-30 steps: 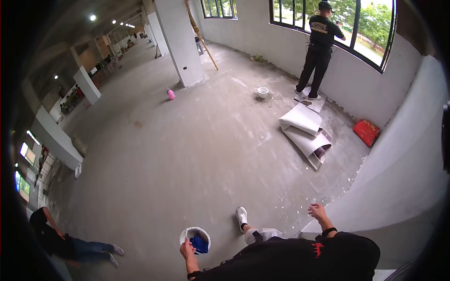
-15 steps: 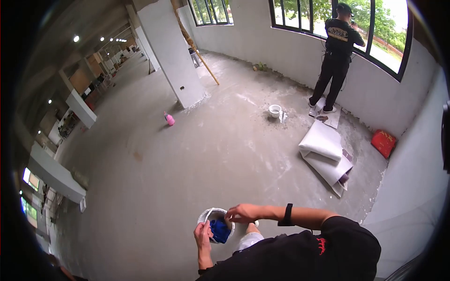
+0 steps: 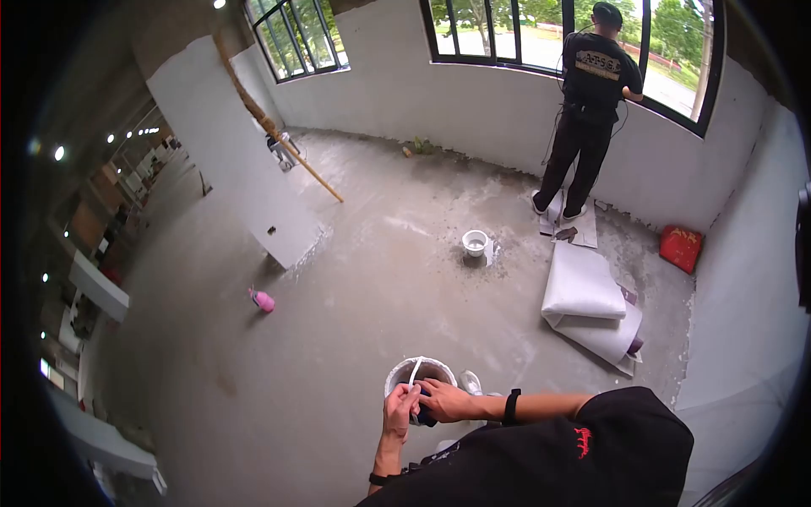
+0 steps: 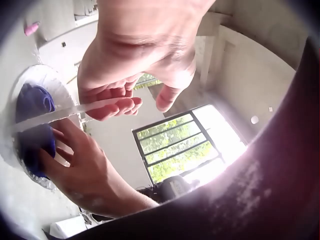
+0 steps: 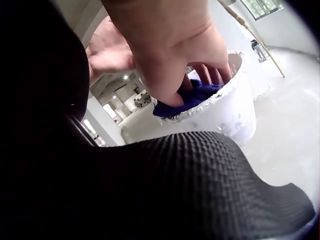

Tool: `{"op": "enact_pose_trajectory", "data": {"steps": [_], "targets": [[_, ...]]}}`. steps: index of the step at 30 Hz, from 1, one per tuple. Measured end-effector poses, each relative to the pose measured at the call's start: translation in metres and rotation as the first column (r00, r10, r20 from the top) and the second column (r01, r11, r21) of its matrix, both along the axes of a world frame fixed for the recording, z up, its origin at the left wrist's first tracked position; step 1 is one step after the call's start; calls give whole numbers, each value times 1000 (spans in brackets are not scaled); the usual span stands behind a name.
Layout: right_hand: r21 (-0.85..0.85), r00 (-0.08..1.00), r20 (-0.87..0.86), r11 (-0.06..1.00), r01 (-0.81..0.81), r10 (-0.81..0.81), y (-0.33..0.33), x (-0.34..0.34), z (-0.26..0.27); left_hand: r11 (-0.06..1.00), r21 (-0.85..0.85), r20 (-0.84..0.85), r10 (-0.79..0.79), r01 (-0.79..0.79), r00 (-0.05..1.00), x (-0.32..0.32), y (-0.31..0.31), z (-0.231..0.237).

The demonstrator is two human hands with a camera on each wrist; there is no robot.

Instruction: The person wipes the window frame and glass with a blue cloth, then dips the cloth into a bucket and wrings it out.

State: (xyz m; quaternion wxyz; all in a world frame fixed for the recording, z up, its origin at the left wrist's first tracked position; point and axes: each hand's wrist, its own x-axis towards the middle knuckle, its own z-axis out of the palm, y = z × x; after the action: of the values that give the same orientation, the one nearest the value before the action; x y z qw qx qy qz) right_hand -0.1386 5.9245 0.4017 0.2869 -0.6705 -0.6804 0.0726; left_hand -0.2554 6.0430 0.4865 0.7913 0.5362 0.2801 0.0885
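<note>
A white bucket with a rough, crusted rim hangs in front of the body. My left hand holds its pale strap-like handle, which runs across the curled fingers in the left wrist view. Inside the bucket lies a bunched blue cloth. My right hand reaches down past the rim and grips the cloth, thumb on one side and fingers on the other in the right wrist view. The fingertips are partly hidden by the cloth and the bucket wall.
A small white bucket stands on the wet-stained floor ahead. Folded white sheeting lies to the right, with a red bag by the wall. A pink bottle stands left. Another person is at the window.
My right hand has swung in from the far right, reached the bucket and gone inside onto the cloth. My left hand still holds the handle. The head view has turned.
</note>
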Motion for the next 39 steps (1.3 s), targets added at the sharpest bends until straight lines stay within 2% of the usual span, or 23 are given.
{"op": "enact_pose_trajectory", "data": {"steps": [3,5,7,10,11,13,16,19,21,23,25,26,29,30,31,33,37,39], "targets": [[-83,986,-155,996,40,-52,68,79,-30,994,2,-30,-105,105,994,80,76,-11],[-197,988,-126,978,61,-87,116,129,-44,990,25,-59,-138,140,989,130,124,-21],[-227,995,-28,970,87,-95,167,177,-51,992,3,-107,-127,128,986,180,173,-23],[-411,994,-64,910,51,-84,237,251,-15,988,7,-83,-152,153,985,248,237,-7],[-332,995,-40,940,73,-91,261,272,-15,988,18,-72,-150,152,986,270,258,-1],[-353,995,-77,935,33,-64,312,318,-16,994,33,-51,-106,108,993,307,299,10],[-231,996,-4,969,86,-90,387,379,-20,998,38,0,-56,56,998,371,369,4],[-318,998,2,946,63,-66,469,443,-35,997,72,14,-25,24,1000,434,442,-17],[-278,999,40,961,-3,14,528,493,-57,998,70,20,2,-3,1000,479,498,-23],[-247,991,85,966,-77,101,594,535,-74,996,74,-17,-44,45,999,523,555,-32],[-319,1000,12,948,-7,12,637,585,-80,998,42,4,-49,49,999,574,604,-29],[-208,1000,-10,978,10,-13,659,609,-69,997,36,13,-62,62,998,599,627,-27],[-307,1000,-2,951,26,-28,720,688,-21,988,57,3,-143,143,990,677,700,-18],[-345,989,-20,930,129,-145,736,709,-5,983,59,5,-175,174,985,703,721,-13],[-254,989,8,956,144,-147,753,735,-9,979,55,-2,-194,194,981,730,741,-8],[-203,982,11,961,185,-187,784,792,-60,969,46,9,-245,245,969,786,777,-3],[-95,977,-106,980,177,-187,853,907,-75,930,46,-5,-366,366,931,904,856,-26],[-76,972,-148,982,171,-181,888,965,-84,929,12,-51,-370,371,928,960,898,-42]]}}
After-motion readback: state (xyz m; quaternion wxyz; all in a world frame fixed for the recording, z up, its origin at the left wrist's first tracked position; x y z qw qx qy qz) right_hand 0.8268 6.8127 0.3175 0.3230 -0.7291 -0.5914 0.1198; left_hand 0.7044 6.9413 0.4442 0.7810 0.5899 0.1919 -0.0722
